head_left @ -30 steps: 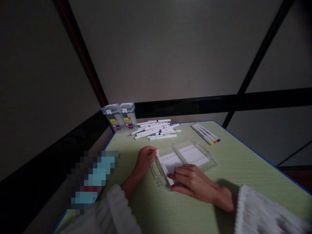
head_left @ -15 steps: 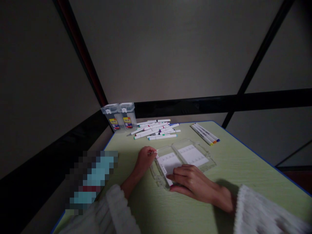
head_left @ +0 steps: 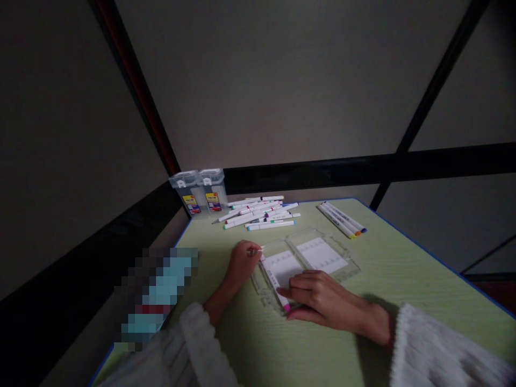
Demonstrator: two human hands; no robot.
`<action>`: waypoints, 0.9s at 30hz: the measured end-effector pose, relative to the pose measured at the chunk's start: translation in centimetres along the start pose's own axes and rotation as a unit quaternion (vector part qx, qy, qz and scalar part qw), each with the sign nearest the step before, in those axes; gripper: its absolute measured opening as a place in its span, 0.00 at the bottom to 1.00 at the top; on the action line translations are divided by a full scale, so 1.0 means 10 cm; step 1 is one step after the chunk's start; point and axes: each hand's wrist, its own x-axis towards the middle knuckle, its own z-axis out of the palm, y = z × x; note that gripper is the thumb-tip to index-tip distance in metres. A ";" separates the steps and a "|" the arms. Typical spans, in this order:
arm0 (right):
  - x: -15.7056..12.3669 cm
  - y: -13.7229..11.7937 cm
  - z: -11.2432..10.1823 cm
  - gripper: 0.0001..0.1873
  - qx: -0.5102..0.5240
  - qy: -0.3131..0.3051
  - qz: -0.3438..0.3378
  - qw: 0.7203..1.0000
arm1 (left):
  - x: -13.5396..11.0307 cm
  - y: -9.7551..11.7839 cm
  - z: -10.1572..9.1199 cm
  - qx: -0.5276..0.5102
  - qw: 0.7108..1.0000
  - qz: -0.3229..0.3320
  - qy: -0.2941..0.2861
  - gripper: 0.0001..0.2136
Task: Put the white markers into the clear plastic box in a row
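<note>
An open clear plastic case (head_left: 350,273) lies on the table, with slotted white holders (head_left: 322,253) in both halves. Along the left side of its left half is a white marker (head_left: 272,277) with a pink end toward me. My left hand (head_left: 243,263) pinches the marker's far end at the case's left edge. My right hand (head_left: 318,298) is at the near end, fingertips on the barrel and thumb by the pink tip; its palm hides part of the case's near edge.
A pile of white markers (head_left: 262,212) lies behind the case. Two lidded clear boxes (head_left: 217,188) stand at the back left. Several markers (head_left: 342,220) lie side by side at the back right. A blurred-out, bluish object (head_left: 161,295) is at the left table edge.
The near end of the marker now shows more of its pink tip, with my right thumb slightly lower and off it. Both hands stay at the same ends; the whole view has shifted slightly.
</note>
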 end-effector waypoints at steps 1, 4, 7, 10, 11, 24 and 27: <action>0.00 0.01 0.00 0.21 0.000 -0.006 -0.004 1.000 | 0.00 0.00 0.00 0.000 1.000 0.000 0.001 0.04; -0.01 0.02 -0.01 0.19 0.001 -0.018 -0.005 1.000 | 0.00 0.00 0.00 -0.004 1.000 0.001 0.000 0.04; -0.01 0.01 -0.01 0.18 0.005 -0.026 -0.002 1.000 | 0.01 0.00 0.00 0.004 1.000 0.005 -0.002 0.04; -0.01 0.01 -0.02 0.18 0.011 -0.033 0.001 0.999 | 0.01 0.01 0.00 0.018 1.000 0.008 -0.009 0.04; -0.01 0.01 -0.02 0.18 0.012 -0.035 0.001 0.999 | 0.01 0.01 0.00 0.021 1.000 0.009 -0.012 0.04; 0.03 0.00 -0.05 0.21 0.009 -0.058 -0.012 0.998 | 0.02 -0.02 0.01 0.042 0.999 0.008 -0.015 0.04; 0.03 -0.01 -0.05 0.22 0.002 -0.057 -0.014 0.998 | 0.03 -0.03 0.01 0.046 0.999 0.008 -0.016 0.04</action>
